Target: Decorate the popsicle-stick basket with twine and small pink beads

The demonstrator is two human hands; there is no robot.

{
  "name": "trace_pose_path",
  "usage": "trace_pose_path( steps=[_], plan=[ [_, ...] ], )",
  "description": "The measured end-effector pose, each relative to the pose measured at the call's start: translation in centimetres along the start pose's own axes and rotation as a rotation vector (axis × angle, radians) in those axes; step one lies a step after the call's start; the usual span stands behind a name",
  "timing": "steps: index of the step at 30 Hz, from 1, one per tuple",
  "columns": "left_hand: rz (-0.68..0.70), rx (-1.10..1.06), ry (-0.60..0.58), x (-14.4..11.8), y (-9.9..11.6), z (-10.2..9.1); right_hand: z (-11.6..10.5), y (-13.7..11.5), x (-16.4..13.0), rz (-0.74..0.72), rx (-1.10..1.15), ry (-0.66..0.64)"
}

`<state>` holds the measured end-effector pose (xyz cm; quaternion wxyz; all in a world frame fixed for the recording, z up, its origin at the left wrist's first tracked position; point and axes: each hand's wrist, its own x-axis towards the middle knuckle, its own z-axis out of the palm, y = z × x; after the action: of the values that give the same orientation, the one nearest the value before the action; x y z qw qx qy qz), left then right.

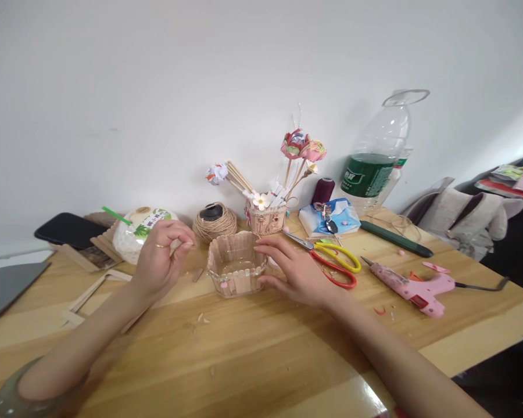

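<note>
Twine ball (226, 225) behind basket (236, 284); scissors (314, 248) right; glue gun (418, 289) farther right

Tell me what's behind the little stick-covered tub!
Behind the tub are a twine ball and a decorated pot holding flowers. It hides some table just behind, so I can't tell what's there.

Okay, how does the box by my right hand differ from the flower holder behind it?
The box looks larger and nearer than the flower holder. The flower holder bears flowers and sticks; the box has none standing in it. Both have upright slats around their sides.
</note>
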<state>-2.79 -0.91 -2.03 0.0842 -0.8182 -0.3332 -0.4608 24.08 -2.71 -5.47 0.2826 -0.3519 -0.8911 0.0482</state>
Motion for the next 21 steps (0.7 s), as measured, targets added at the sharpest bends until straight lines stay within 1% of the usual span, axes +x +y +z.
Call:
trace_pose_path(
  steps=[4,6,7,9,12,13,14,17,21],
  plan=[
    [-0.051,0.026,-0.053,-0.2,-0.6,-0.2,0.1,0.0,0.0,0.017,0.016,-0.014],
    [-0.072,0.034,-0.112,-0.2,-0.8,-0.4,0.1,-0.1,-0.1,0.028,0.028,-0.019],
    [-0.078,0.019,-0.163,-0.1,-0.9,-0.5,0.1,-0.1,-0.1,0.037,0.035,-0.021],
    [-0.112,-0.074,-0.333,0.1,-0.9,-0.6,0.2,-0.2,-0.2,0.069,0.051,-0.018],
    [-0.245,-0.247,-0.636,-0.1,-0.9,-0.5,0.5,-0.3,-0.4,0.14,0.09,-0.004],
    [-0.293,-0.29,-0.706,-0.2,-0.9,-0.4,0.6,-0.3,-0.4,0.167,0.107,-0.002],
    [-0.332,-0.32,-0.752,-0.4,-0.9,-0.3,0.7,-0.3,-0.4,0.194,0.126,-0.006],
    [-0.413,-0.386,-0.817,-1.0,-0.9,0.1,1.0,0.0,-0.5,0.257,0.194,-0.057],
    [-0.486,-0.471,-0.846,-1.5,-0.7,0.9,1.2,-0.1,-0.3,0.259,0.31,-0.15]
  ],
)
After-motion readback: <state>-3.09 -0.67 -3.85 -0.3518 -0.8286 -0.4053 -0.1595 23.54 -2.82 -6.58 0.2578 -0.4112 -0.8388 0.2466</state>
